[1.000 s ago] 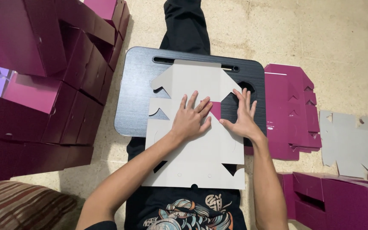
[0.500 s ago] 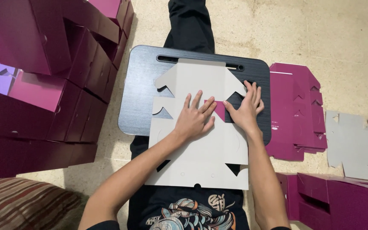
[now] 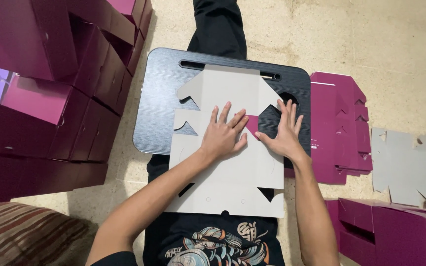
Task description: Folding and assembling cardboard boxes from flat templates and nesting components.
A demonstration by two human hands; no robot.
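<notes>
A flat grey die-cut cardboard box blank (image 3: 223, 172) lies grey side up on a black lap tray (image 3: 161, 108) across my legs. My left hand (image 3: 225, 135) presses flat on the middle of the blank, fingers spread. My right hand (image 3: 283, 133) presses a side flap at the blank's right edge, where a bit of its magenta face (image 3: 253, 122) shows between the two hands. Neither hand grips anything.
Assembled magenta boxes (image 3: 45, 74) are stacked at the left. Flat magenta blanks (image 3: 338, 123) lie on the floor right of the tray, with a grey blank (image 3: 410, 165) further right. More magenta boxes (image 3: 395, 231) sit at the bottom right. A striped cushion (image 3: 20, 236) lies at the bottom left.
Both hands stayed pressed on the blank. The right hand shifted slightly on the right flap, and the magenta patch between the hands shows more.
</notes>
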